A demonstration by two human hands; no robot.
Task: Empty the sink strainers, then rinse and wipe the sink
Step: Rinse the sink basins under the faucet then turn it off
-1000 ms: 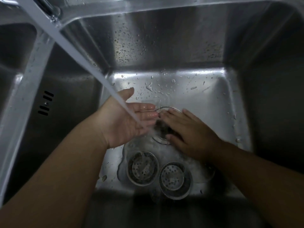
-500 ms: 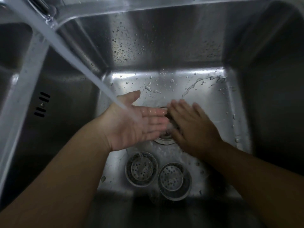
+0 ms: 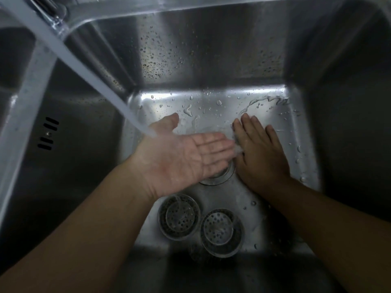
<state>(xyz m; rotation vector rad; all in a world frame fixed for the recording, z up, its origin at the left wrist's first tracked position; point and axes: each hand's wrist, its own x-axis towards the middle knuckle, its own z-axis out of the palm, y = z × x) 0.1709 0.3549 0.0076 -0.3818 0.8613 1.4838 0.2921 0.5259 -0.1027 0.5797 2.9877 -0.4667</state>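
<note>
The left hand (image 3: 184,159) is open flat, palm up, above the drain (image 3: 219,179) and hides part of it. The water stream (image 3: 84,70) lands on its palm. The right hand (image 3: 261,153) lies flat with straight fingers on the sink (image 3: 211,49) floor, just right of the drain. A strainer (image 3: 179,216) and a second strainer (image 3: 222,231) sit side by side on the near side of the drain, and neither hand touches them.

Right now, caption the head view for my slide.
Palm-up left hand catches the tap stream; right hand lies flat on the wet sink floor, two strainers nearer the camera.
</note>
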